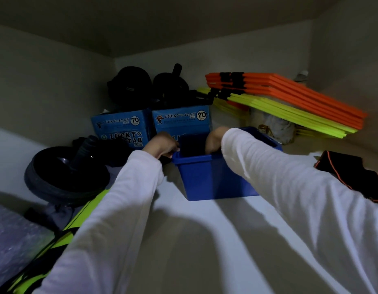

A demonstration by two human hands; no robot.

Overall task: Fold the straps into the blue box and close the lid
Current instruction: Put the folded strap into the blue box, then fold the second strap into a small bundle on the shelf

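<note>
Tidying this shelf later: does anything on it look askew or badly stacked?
Yes. The orange and yellow foam boards at the back right lie slanted, propped on a pale bundle underneath rather than flat. The blue box sits upright.

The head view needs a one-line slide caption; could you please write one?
Left hand grips the blue box rim while the right hand reaches inside, on a cluttered shelf.
</note>
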